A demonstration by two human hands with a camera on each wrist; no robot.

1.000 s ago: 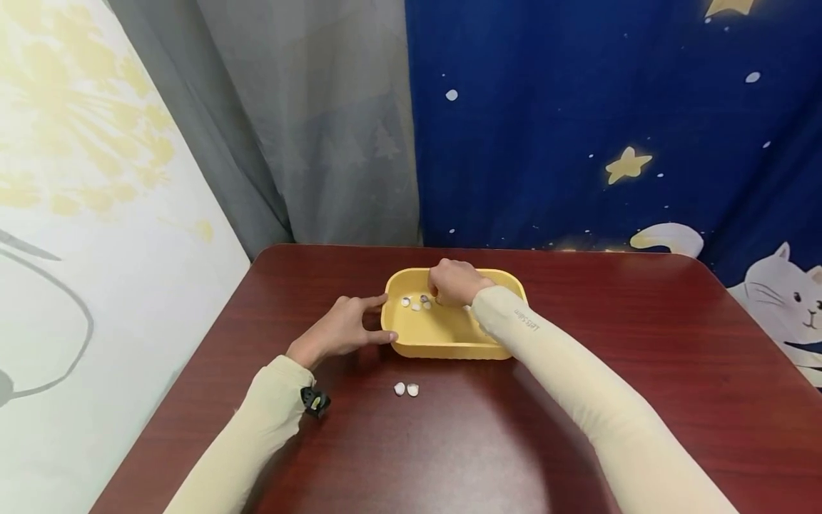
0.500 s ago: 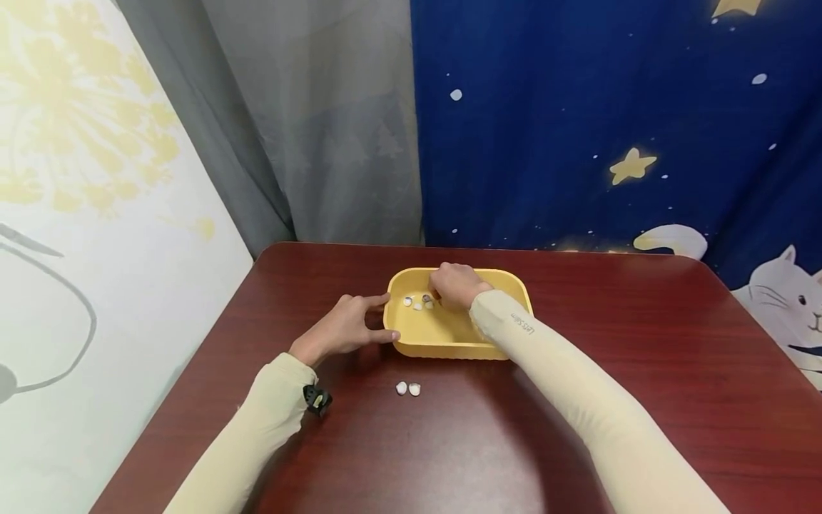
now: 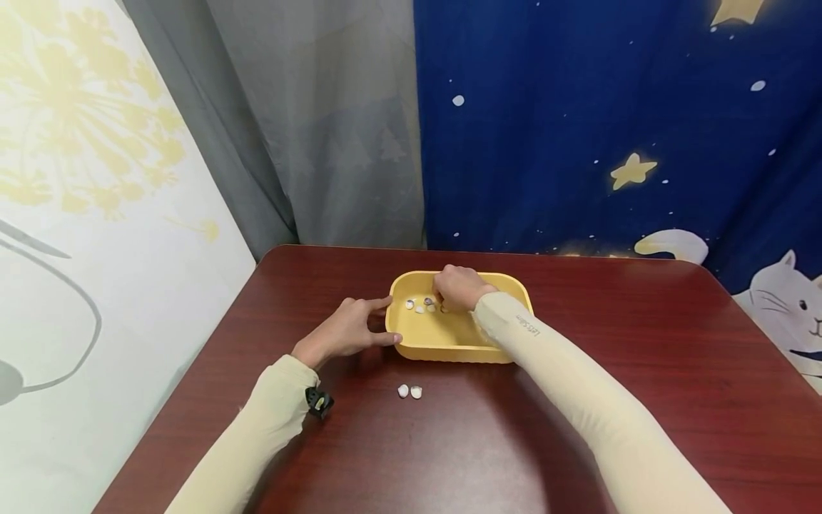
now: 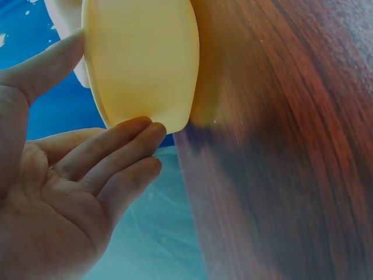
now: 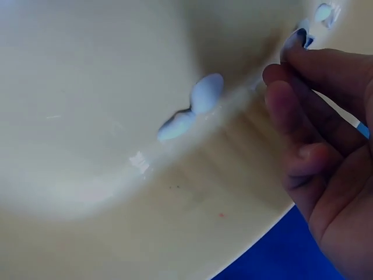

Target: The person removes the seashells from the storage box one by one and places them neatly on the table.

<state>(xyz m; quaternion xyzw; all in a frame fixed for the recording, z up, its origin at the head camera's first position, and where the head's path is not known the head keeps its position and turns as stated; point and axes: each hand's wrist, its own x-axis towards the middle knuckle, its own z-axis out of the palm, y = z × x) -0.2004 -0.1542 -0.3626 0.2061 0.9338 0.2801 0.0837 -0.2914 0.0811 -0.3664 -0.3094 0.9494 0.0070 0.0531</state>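
A shallow yellow basin [image 3: 443,352] stands on the table. My left hand [image 3: 347,327] spans its left end, thumb at the near corner and index finger at the far side. In the left wrist view, fairly straight fingers [image 4: 131,137] touch the outer wall. My right hand [image 3: 461,287] reaches into the basin by the far wall, fingers bent down. In the right wrist view, its fingertips pinch a small shell with a dark inside [image 5: 293,45]. Two pale shells [image 5: 207,93] lie in the basin nearby, and several more shells [image 3: 419,310] lie toward its left end.
Two small white shells [image 3: 409,392] lie side by side on the dark red-brown table [image 3: 449,442], in front of the basin. Behind the table hang a grey curtain [image 3: 347,143] and a blue curtain [image 3: 546,128]. A white patterned wall [image 3: 96,285] is at the left.
Both hands keep nearly the same places at the basin. The right fingers shift slightly, and a small shell now shows beneath them. The whole view has shifted a little.
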